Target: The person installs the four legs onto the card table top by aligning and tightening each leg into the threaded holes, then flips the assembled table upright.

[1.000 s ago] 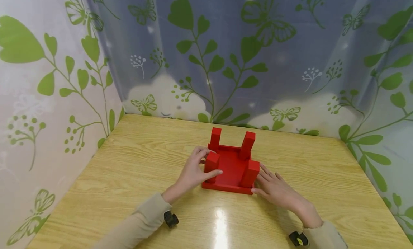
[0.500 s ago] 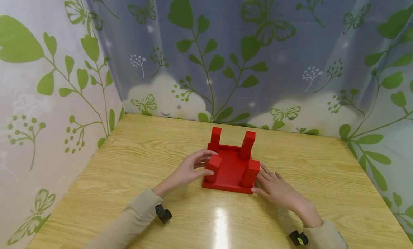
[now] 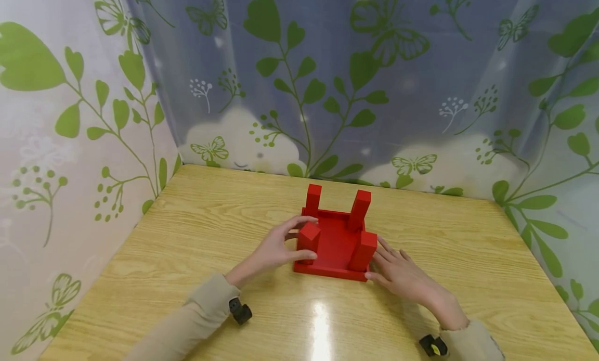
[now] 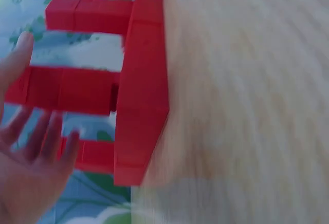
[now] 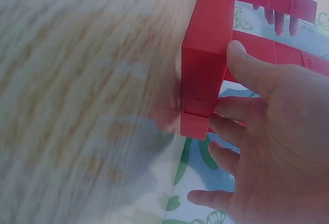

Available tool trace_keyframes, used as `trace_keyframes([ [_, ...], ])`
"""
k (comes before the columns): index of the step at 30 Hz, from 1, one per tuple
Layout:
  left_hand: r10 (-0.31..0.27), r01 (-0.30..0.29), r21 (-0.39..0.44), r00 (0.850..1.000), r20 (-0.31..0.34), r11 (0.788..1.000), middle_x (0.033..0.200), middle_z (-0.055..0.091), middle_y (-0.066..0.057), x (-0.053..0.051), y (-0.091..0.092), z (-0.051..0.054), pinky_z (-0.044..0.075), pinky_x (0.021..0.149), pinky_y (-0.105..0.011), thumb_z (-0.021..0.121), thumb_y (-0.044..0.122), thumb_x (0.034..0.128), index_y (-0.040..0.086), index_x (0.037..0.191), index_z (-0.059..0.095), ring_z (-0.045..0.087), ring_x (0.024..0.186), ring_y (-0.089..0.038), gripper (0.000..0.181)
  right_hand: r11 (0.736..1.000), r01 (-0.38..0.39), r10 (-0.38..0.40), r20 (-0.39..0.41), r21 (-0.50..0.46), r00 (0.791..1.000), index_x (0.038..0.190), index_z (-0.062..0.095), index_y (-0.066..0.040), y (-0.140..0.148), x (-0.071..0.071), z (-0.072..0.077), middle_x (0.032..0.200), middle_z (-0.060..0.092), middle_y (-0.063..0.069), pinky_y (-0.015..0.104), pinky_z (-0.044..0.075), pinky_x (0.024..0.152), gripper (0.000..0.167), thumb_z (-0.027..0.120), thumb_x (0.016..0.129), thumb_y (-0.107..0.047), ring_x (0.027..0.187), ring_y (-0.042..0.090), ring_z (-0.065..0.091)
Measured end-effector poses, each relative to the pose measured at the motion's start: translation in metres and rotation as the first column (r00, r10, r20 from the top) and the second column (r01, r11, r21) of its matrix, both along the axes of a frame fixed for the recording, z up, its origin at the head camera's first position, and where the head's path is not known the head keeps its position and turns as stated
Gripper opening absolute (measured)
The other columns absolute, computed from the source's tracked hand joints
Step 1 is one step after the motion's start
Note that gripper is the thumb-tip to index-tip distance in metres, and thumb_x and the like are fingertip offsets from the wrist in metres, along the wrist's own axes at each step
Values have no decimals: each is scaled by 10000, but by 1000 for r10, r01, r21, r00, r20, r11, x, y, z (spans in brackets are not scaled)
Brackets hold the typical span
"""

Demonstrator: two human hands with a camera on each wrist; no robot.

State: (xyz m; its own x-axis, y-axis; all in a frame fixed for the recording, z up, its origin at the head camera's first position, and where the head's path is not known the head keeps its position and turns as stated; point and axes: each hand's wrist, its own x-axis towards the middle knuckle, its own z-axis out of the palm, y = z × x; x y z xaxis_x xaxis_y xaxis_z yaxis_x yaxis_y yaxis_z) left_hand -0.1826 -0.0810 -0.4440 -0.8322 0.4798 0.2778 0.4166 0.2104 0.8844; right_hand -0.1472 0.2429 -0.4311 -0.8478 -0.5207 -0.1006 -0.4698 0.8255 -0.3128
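An upturned red toy table (image 3: 333, 246) lies with its rimmed top on the tabletop and its square legs pointing up. My left hand (image 3: 276, 249) is around the front left leg (image 3: 309, 241), thumb across its near side and forefinger behind it. In the left wrist view, the other fingers (image 4: 38, 142) spread beyond that leg (image 4: 72, 88); firm contact is hard to tell. Along the right side of the red top (image 5: 205, 64), my right hand (image 3: 404, 278) rests with fingers extended. Its thumb (image 5: 244, 62) touches the rim by the front right leg (image 3: 363, 253).
The wooden table (image 3: 224, 210) extends around the red piece on all sides. A patterned curtain (image 3: 327, 90) stands behind the table's far edge and at both sides. A small black camera (image 3: 240, 311) is strapped at the left wrist, another (image 3: 432, 346) at the right.
The front left leg has turned about its length, its top now cornerwise. My left hand drew back slightly from it, then came a little closer. My right hand has stayed in place.
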Motion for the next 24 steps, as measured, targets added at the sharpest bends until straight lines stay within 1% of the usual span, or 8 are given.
trace_keyframes([
  [3,119,-120,-18,992,-47,993,1327,603,-23,4,8,-1,542,980,-401,909,234,770,131,1355,587,582,1162,-216,676,1000,-2,2,-4,4,1000,1555,388,-42,0,0,0,1606,348,200,775,248,1083,709,561,1015,-466,1505,457,203],
  [5,172,-173,-7,983,-59,985,1262,617,-37,7,11,-1,562,929,-401,919,226,755,99,1312,595,600,1101,-213,656,1000,-4,4,-5,4,1000,1556,386,-43,0,0,0,1607,347,199,774,249,1082,708,556,1017,-469,1505,457,203],
  [7,202,-202,1,978,-62,979,1214,633,-35,9,14,-1,575,892,-401,915,212,761,85,1283,596,614,1064,-208,625,1000,-5,5,-7,2,1000,1556,387,-44,0,0,0,1607,348,197,775,250,1081,704,554,1019,-467,1504,458,204],
  [10,207,-207,18,977,-44,978,1181,655,-44,11,14,1,582,873,-414,897,189,783,73,1280,593,628,1044,-219,594,1000,-6,6,-8,2,1000,1558,383,-44,1,0,0,1608,345,197,776,249,1081,701,557,1020,-458,1504,458,206],
  [14,163,-162,36,987,-8,986,1183,670,-65,10,9,1,582,900,-420,866,174,821,72,1279,598,647,1057,-260,540,1000,-6,6,-10,14,1000,1561,376,-42,1,0,-2,1611,337,200,772,252,1083,711,556,1018,-464,1505,454,209],
  [18,58,-60,47,997,45,997,1198,670,-98,6,2,2,553,976,-432,811,124,874,51,1291,606,653,1096,-288,470,1000,-7,7,-12,18,1000,1560,376,-37,1,-1,-2,1612,332,205,769,255,1085,708,556,1020,-458,1505,455,207],
  [22,-37,35,28,995,91,999,1264,651,-127,0,-6,3,508,1046,-388,758,101,917,12,1356,581,632,1172,-293,481,1000,-7,7,-8,10,1000,1554,385,-32,1,-1,-2,1608,340,207,771,247,1087,700,554,1023,-454,1505,458,200],
  [24,-84,80,33,990,116,996,1312,634,-128,-2,-9,2,502,1051,-350,736,92,933,22,1399,562,616,1207,-284,502,1000,-8,8,-4,10,1000,1550,390,-28,1,-1,-1,1605,343,210,770,243,1090,700,551,1023,-459,1506,459,198],
])
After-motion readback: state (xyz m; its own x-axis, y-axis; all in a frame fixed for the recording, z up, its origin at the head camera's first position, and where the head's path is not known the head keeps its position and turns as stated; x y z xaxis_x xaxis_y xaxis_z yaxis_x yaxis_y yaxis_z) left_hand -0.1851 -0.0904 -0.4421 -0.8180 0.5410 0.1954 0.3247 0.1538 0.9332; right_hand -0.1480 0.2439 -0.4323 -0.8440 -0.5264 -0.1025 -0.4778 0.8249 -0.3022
